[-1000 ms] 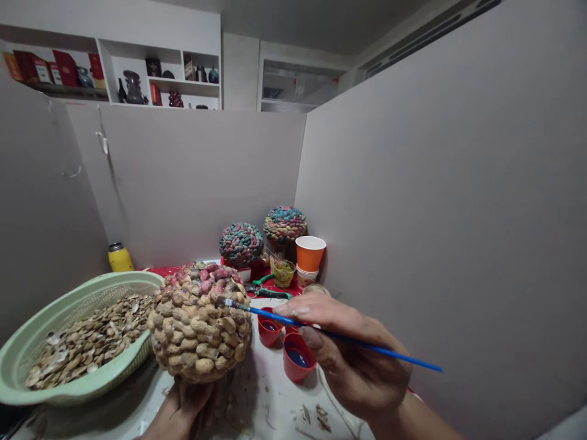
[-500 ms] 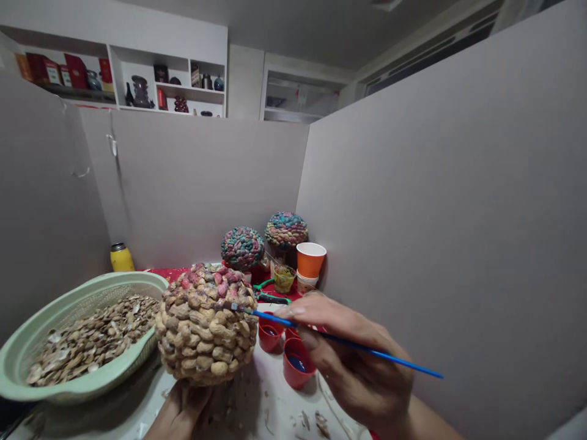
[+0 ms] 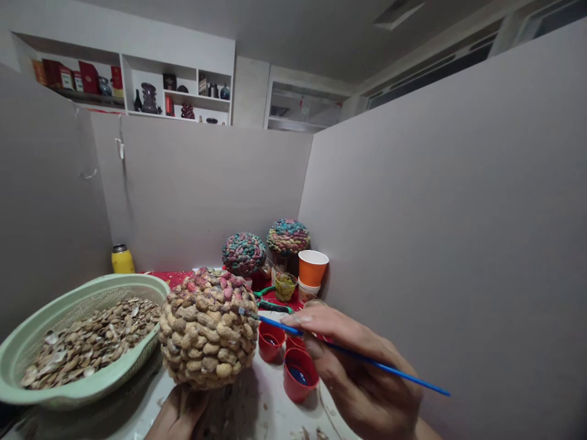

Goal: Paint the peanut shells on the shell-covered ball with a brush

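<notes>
A ball covered in peanut shells [image 3: 208,333], mostly tan with pink and red shells on top, is held up from below by my left hand [image 3: 178,412]. That hand's fingers are mostly hidden beneath the ball. My right hand [image 3: 367,366] pinches a thin blue paintbrush [image 3: 380,366]. The brush's tip lies against the ball's upper right side. Close to my right hand stand red cups [image 3: 300,379] of dark liquid, one of them partly hidden behind my fingers.
At left, a green colander [image 3: 87,391] holds loose shells. Behind are two painted shell balls [image 3: 243,252], an orange paper cup [image 3: 312,269], a cup with yellow-green contents [image 3: 285,288], green-handled pliers [image 3: 274,305] and a yellow bottle [image 3: 122,260]. Grey panels [image 3: 206,183] enclose the table.
The brush tip has shifted slightly right along the ball, and my right hand has moved a little right and down. The whole view has tilted slightly upward. My left hand still supports the ball.
</notes>
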Demonstrator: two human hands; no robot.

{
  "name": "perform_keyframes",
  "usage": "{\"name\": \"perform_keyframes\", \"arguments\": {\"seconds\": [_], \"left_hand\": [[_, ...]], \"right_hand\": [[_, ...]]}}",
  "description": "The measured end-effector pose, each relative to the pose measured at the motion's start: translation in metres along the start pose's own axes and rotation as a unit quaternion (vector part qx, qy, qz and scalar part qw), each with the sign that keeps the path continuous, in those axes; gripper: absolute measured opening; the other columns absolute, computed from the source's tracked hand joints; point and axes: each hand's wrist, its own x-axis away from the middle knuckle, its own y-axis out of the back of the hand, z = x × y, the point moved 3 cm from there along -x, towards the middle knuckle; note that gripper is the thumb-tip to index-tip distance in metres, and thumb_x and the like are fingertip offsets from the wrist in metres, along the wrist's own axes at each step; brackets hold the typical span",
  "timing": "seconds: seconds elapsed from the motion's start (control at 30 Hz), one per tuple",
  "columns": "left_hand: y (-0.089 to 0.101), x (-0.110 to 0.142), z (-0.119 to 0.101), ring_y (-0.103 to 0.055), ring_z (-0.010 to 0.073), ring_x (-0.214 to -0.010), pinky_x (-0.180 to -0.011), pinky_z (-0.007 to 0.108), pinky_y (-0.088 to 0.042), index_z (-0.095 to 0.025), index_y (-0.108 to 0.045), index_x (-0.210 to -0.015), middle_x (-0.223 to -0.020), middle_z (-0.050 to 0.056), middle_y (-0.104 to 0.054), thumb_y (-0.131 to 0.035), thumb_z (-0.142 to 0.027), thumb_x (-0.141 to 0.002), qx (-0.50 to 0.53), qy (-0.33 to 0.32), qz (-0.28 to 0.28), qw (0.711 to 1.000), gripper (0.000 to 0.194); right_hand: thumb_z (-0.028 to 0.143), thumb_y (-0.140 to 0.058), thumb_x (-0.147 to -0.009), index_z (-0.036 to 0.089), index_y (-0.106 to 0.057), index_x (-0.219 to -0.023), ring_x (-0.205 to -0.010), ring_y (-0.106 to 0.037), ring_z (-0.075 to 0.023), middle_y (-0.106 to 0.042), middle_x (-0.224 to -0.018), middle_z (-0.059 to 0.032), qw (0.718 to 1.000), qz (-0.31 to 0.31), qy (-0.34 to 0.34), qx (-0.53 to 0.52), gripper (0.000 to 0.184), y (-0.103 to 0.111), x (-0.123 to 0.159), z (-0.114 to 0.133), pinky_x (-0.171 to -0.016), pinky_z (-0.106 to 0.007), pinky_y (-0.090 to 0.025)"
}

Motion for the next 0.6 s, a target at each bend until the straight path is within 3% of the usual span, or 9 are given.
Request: {"name": "perform_keyframes", "arguments": {"seconds": [0.07,0.2,0.3,0.4,0.6], "left_hand": [[-0.002,0.0,0.0,-0.051,0.0435,-0.139,-0.124,0.053,-0.029,-0.021,-0.08,-0.117,-0.134,0.014,-0.074,-0.049,-0.074,-0.086,0.01,0.029,0.001,1.0,0.069],[-0.004,0.0,0.001,-0.046,0.044,-0.142,-0.126,0.053,-0.021,-0.022,-0.082,-0.112,-0.135,0.015,-0.073,-0.046,-0.078,-0.084,0.016,0.03,0.019,0.999,0.072],[-0.003,0.0,-0.002,-0.05,0.0444,-0.139,-0.125,0.056,-0.024,-0.021,-0.081,-0.114,-0.133,0.015,-0.074,-0.052,-0.077,-0.083,0.029,0.033,0.005,0.999,0.07],[-0.005,0.0,-0.006,-0.049,0.0411,-0.14,-0.125,0.05,-0.027,-0.022,-0.08,-0.114,-0.133,0.014,-0.075,-0.051,-0.078,-0.082,0.067,0.021,0.016,0.997,0.071],[-0.002,0.001,0.0,-0.047,0.0414,-0.142,-0.124,0.051,-0.026,-0.018,-0.075,-0.122,-0.139,0.015,-0.07,-0.049,-0.08,-0.083,0.036,0.053,-0.003,0.998,0.077]], "right_hand": [[0.001,-0.064,-0.086,0.029,-0.068,-0.122,-0.097,-0.077,-0.0192,-0.08,-0.105,-0.0018,1.0,-0.007,-0.007,-0.016,0.046,0.002,0.004,-0.002,-0.092,-0.032,-0.062],[-0.002,-0.062,-0.085,0.027,-0.066,-0.125,-0.102,-0.077,-0.0205,-0.08,-0.111,-0.0042,0.998,0.047,0.014,-0.036,0.049,-0.002,0.003,-0.001,-0.094,-0.034,-0.063],[-0.003,-0.06,-0.085,0.026,-0.064,-0.128,-0.102,-0.077,-0.0211,-0.08,-0.111,-0.0055,0.996,0.078,0.034,-0.03,0.052,-0.004,-0.001,0.002,-0.093,-0.034,-0.064],[-0.003,-0.06,-0.084,0.026,-0.063,-0.129,-0.101,-0.078,-0.0209,-0.08,-0.111,-0.0052,0.994,0.098,0.022,-0.031,0.053,-0.002,-0.003,0.003,-0.091,-0.033,-0.064],[0.006,-0.064,-0.091,0.031,-0.068,-0.122,-0.096,-0.078,-0.0245,-0.081,-0.106,-0.006,0.999,0.007,-0.027,-0.045,0.04,0.021,-0.002,0.007,-0.087,-0.04,-0.066]]}}
